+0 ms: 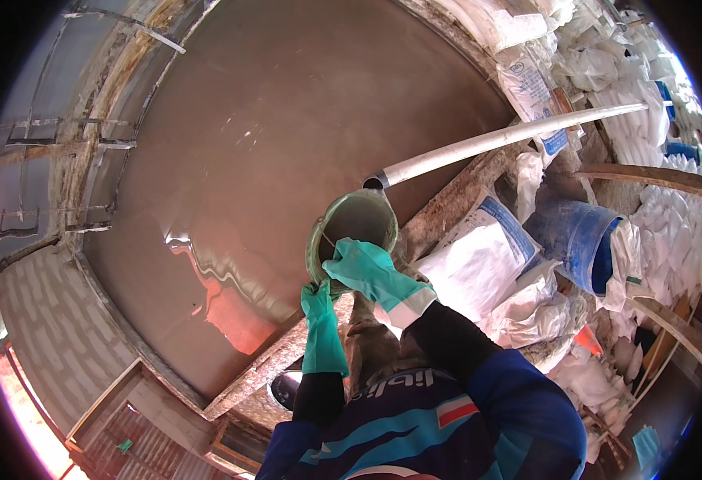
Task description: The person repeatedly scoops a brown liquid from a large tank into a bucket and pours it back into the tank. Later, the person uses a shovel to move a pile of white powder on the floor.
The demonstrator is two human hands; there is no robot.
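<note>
A greenish round bucket (390,230) with greyish-brown liquid inside stands at the near edge of a large basin of brown liquid (287,104). My left hand (320,320), in a green rubber glove, is closed on the bucket's near left rim. My right hand (367,270), in a matching glove with a pale cuff, reaches over the near rim, fingers bent into the bucket's mouth; its fingertips are partly hidden. The open end of a white pipe (487,142) lies right at the bucket's far rim. I cannot make out any flow from it.
Right of the bucket lie a white sack (479,256) with blue print and a blue barrel (571,240) on its side. Many white bags (671,232) pile up at the far right. The basin's rough rim (255,368) runs close before me. Metal rods (127,144) stand at the left.
</note>
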